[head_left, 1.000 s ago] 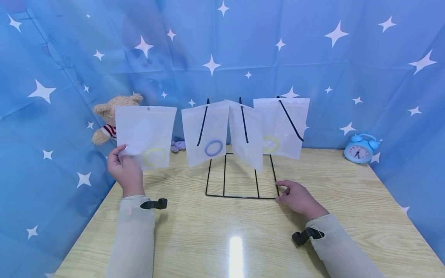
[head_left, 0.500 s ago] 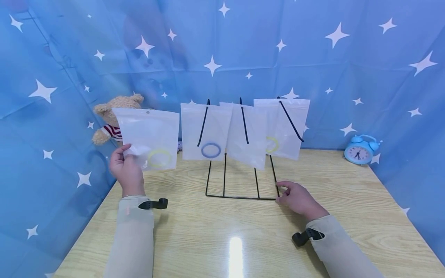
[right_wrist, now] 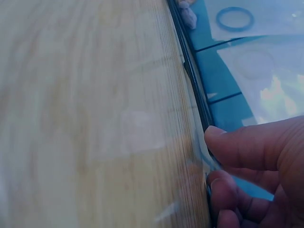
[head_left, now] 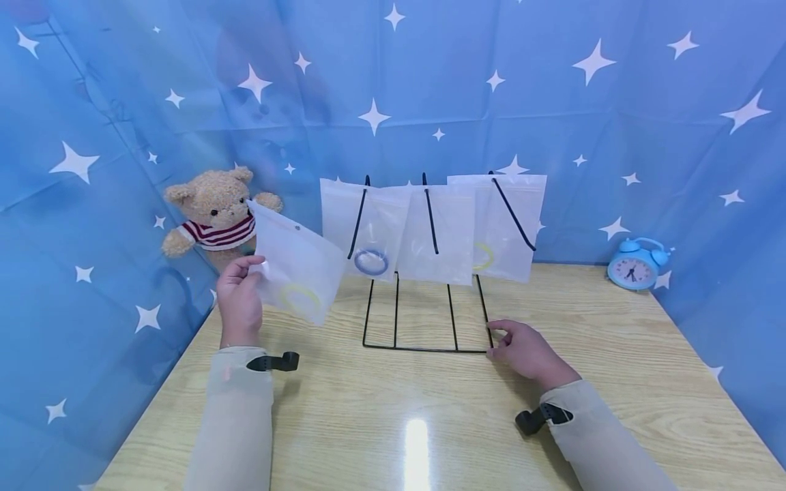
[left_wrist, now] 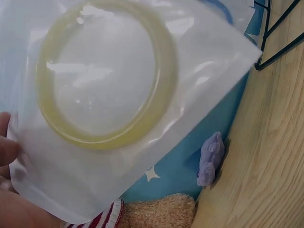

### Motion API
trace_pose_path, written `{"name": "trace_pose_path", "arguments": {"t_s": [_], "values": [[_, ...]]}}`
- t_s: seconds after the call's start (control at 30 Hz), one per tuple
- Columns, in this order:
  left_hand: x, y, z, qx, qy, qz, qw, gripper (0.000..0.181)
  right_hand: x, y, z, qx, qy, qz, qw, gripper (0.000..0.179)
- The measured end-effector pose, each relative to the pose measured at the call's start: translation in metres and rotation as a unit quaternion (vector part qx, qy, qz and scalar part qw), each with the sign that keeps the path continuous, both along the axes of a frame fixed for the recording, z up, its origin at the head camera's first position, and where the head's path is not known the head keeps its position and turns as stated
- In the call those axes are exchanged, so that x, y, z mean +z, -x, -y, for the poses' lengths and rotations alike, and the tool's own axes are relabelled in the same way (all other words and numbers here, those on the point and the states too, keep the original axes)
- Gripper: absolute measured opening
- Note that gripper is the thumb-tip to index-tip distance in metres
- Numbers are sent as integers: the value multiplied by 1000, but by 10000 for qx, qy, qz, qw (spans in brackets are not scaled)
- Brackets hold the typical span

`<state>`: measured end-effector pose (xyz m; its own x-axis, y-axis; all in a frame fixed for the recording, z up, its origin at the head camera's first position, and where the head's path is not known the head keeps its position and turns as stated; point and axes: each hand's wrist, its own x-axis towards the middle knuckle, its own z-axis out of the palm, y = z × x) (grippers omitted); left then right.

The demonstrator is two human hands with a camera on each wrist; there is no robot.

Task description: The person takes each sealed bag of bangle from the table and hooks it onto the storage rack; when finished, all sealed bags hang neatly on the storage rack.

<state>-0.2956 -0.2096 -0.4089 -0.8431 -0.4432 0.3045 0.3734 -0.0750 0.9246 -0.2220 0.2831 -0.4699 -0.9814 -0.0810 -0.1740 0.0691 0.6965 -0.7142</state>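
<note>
My left hand [head_left: 241, 300] pinches the lower left side of a white zip bag [head_left: 291, 256] in the air, left of the rack. A yellow ring, like a bangle [left_wrist: 164, 71], lies inside that bag, and its top hole hangs on nothing. My right hand [head_left: 525, 351] grips the front right corner of the black wire display rack [head_left: 428, 350], thumb and fingers on the wire. From the rack's hooks hang a bag [head_left: 338, 218] with a blue ring [head_left: 372, 273], a middle bag [head_left: 451, 232] and a right bag [head_left: 518, 198] with a yellow ring partly hidden.
A teddy bear [head_left: 217, 208] in a striped shirt sits at the back left. A small purple toy [left_wrist: 211, 159] shows behind the held bag in the left wrist view. At the back right stands a blue alarm clock [head_left: 635, 264]. A starry blue curtain [head_left: 393, 82] backs the table.
My left hand has shifted right and tilted the held bag clockwise, so more of the bear shows. The left and middle hanging bags have swung to face forward. My right hand stays put.
</note>
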Motion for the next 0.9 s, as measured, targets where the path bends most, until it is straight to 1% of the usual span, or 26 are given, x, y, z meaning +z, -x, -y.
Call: {"name": "trace_pose_path", "arguments": {"t_s": [0.1,0.27,0.43,0.63,0.77,0.83,0.9], "values": [[0,-1,-3,-265,59,-60,9996,35,0,0,0,-1,-14,-3,10000,62],[1,-2,-8,-502,39,-229,9985,34,0,0,0,-19,2,21,10000,62],[3,-2,-12,-635,311,-267,9971,33,-1,0,0,-18,9,40,10000,62],[5,-4,-14,-1019,540,-234,9931,37,-5,2,-1,-7,-92,31,10000,61],[8,-7,-16,-1263,635,-260,9896,32,-6,3,-1,-12,-123,20,9999,60],[9,-9,-18,-1327,756,-264,9879,28,-5,3,-2,-37,-117,34,9999,60],[11,-11,-19,-1325,931,-242,9865,27,-5,4,-2,-26,-117,35,9999,60]]}}
